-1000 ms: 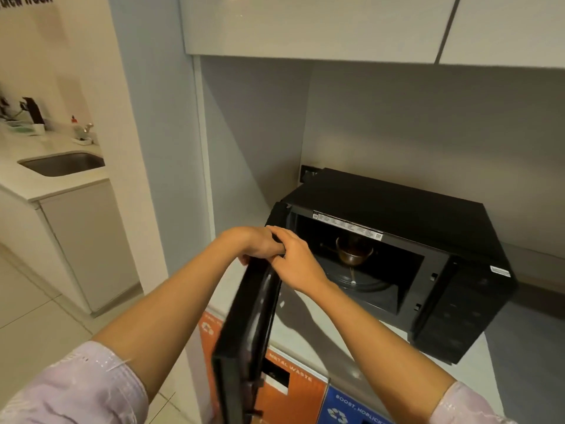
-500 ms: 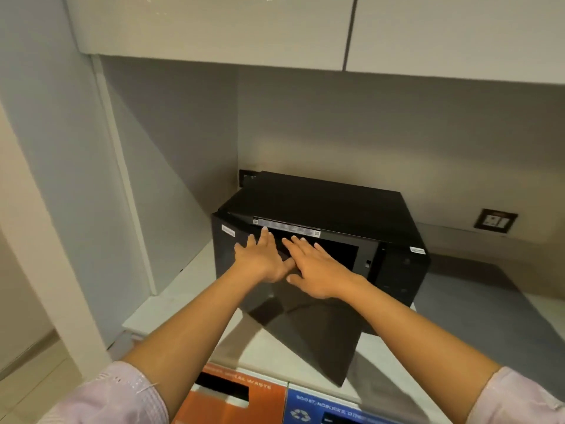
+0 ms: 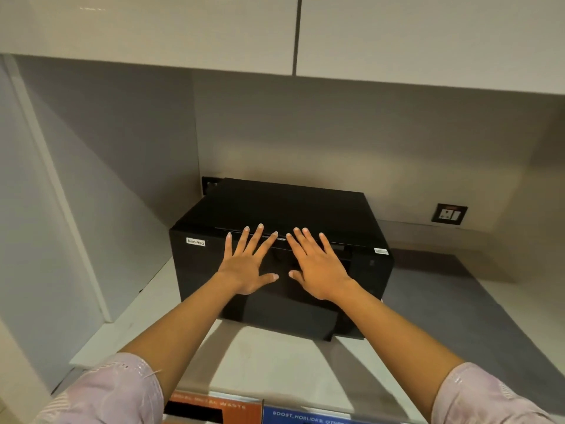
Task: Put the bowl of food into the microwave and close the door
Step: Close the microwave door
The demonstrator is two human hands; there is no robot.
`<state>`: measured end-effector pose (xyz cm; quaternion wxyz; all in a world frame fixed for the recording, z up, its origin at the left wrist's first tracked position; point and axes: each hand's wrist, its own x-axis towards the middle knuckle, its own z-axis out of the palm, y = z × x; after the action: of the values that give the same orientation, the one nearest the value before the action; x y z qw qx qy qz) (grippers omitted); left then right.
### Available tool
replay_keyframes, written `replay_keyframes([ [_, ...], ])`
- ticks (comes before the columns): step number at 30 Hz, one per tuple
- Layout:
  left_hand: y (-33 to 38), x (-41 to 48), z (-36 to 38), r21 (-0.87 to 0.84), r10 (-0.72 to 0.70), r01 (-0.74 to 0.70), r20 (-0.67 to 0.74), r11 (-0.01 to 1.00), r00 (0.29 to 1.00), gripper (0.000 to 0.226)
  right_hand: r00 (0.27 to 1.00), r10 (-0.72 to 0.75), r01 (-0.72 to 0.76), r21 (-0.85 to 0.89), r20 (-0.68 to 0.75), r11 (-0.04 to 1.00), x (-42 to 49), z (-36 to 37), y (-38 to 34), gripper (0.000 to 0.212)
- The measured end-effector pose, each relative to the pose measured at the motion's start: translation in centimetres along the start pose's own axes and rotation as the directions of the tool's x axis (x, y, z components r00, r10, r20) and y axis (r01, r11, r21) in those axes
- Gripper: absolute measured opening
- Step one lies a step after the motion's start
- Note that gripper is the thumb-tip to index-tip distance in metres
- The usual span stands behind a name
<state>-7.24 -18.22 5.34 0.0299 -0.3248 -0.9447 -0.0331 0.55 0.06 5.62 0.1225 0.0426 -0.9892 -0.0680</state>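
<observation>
The black microwave [image 3: 305, 206] stands in a corner of the white counter, under the wall cabinets. Its door [image 3: 208, 270] lies flat against the front, with a "Non-Veg" sticker at the upper left. My left hand [image 3: 246, 264] and my right hand [image 3: 318, 266] rest flat on the door side by side, fingers spread, holding nothing. The bowl of food is hidden behind the dark door.
A white counter [image 3: 275, 359] runs in front of the microwave; a grey mat [image 3: 434, 304] lies to its right. A wall socket [image 3: 448, 214] sits at the right. Orange [image 3: 214, 407] and blue [image 3: 305, 416] bin labels show below the counter edge. Wall cabinets [image 3: 293, 32] hang overhead.
The door swung from wide open to flat against the microwave. Both hands moved from gripping its top edge to pressing flat on its face. The bowl went out of sight.
</observation>
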Motion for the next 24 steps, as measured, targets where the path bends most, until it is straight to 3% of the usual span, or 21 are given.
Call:
replay_keyframes([
  [8,0.0,1.6,1.4,-0.006,0.027,-0.028,-0.119,1.000,0.992,0.095,0.990,0.029,-0.039,-0.071,-0.137,0.997,0.8,1.7,0.5,0.086],
  [24,-0.3,2.4,1.9,-0.052,0.063,-0.073,-0.173,0.996,0.983,0.096,0.988,0.086,-0.095,-0.065,-0.127,0.993,1.6,2.2,0.4,0.088],
])
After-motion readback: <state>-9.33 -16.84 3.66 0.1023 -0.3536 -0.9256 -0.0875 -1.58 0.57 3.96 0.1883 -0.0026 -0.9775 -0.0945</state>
